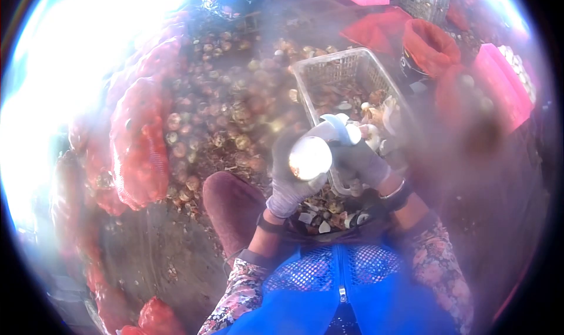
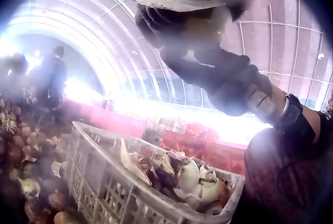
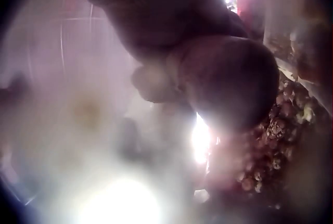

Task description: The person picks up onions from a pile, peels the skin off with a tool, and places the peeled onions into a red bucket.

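In the head view, the gloved left hand (image 1: 289,179) grips a peeled white onion (image 1: 310,157) over the crate's near left side. Close beside it, the gloved right hand (image 1: 365,162) has its fingers curled around a pale blue object (image 1: 335,125), whose kind is unclear. A small white piece (image 1: 353,135) shows by those fingers. In the left wrist view, the right hand (image 2: 223,81) reaches up to the left hand (image 2: 156,26), with a blurred onion (image 2: 202,32) between them. A large round shape fills the middle of the right wrist view, dark and blurred.
A crate (image 1: 302,87) holds onion skins and pieces. Loose onions (image 1: 235,112) cover the ground to the left, beside red mesh sacks (image 1: 140,141). At the right stand a red-lined container (image 1: 432,44) and a pink crate (image 1: 504,88). People (image 2: 51,75) stand in the left wrist view's background.
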`<state>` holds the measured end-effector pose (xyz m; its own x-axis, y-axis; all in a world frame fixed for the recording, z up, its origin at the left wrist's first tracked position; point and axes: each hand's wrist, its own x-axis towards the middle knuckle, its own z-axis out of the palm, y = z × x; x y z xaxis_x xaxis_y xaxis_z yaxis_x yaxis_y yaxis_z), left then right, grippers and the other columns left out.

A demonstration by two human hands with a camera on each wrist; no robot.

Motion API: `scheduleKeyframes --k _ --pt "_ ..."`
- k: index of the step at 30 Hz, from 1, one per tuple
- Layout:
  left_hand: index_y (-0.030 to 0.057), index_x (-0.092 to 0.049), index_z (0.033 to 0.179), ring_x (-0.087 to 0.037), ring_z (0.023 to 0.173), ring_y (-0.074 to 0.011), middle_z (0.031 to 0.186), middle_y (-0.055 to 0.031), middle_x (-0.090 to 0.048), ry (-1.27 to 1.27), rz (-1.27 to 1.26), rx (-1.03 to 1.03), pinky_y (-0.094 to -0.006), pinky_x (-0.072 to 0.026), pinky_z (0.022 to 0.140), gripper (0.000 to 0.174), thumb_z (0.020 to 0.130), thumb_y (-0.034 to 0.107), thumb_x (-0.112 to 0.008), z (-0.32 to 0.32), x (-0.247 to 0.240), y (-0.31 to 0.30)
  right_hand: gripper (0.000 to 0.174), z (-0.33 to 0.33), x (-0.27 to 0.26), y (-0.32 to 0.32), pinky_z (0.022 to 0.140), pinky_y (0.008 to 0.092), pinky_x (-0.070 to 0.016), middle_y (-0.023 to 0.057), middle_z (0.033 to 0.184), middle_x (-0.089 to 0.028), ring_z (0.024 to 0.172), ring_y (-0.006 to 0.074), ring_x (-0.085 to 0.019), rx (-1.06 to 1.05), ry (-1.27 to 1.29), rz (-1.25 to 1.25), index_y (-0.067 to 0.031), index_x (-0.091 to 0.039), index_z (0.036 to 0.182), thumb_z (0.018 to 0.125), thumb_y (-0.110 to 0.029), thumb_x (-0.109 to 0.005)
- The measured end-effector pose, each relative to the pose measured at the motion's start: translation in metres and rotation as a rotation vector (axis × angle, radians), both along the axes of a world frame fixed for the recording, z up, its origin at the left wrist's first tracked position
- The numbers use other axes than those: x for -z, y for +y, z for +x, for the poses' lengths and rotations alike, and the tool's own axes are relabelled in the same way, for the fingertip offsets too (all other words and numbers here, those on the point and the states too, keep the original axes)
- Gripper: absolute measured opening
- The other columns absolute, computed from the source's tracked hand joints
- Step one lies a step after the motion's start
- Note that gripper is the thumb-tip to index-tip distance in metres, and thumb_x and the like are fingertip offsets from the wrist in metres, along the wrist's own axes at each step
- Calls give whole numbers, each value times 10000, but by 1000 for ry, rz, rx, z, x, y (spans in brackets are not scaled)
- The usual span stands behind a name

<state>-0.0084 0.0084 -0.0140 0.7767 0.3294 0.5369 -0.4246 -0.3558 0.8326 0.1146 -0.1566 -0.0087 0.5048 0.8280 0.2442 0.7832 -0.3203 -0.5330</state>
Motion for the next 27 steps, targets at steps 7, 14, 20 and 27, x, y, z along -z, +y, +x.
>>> scheduleKeyframes --k 7,14,20,27 --pt "35 -409 1404 -554 1199 -277 1335 -148 -506 17 -527 136 -404 -476 1023 825 732 270 -826 -5 -20 -13 382 -19 -23 -2 778 295 -544 97 1162 -667 981 228 -670 152 412 391 -100 -635 1243 870 -36 -590" --pt "32 -432 1388 -578 1140 -244 1247 -121 -557 72 -986 161 -352 -559 853 619 852 186 -699 -5 -20 -28 353 -36 -33 5 761 354 -519 75 1005 -694 849 247 -669 171 -147 462 -127 -672 1185 837 -74 -641" --pt "33 -474 1353 -618 1022 -186 1207 -79 -593 125 -729 -22 -321 -561 824 633 819 201 -768 -4 -18 -31 416 -32 -37 7 671 339 -508 99 980 -690 749 252 -661 76 -276 537 -78 -619 1207 804 -135 -705" --pt "-20 -488 1338 -619 1066 -220 1170 -121 -620 115 -774 291 -346 -515 913 780 764 433 -759 -8 -28 -20 307 -13 -37 -7 650 320 -534 129 1179 -662 720 242 -658 366 694 520 -51 -659 1083 779 -84 -686"
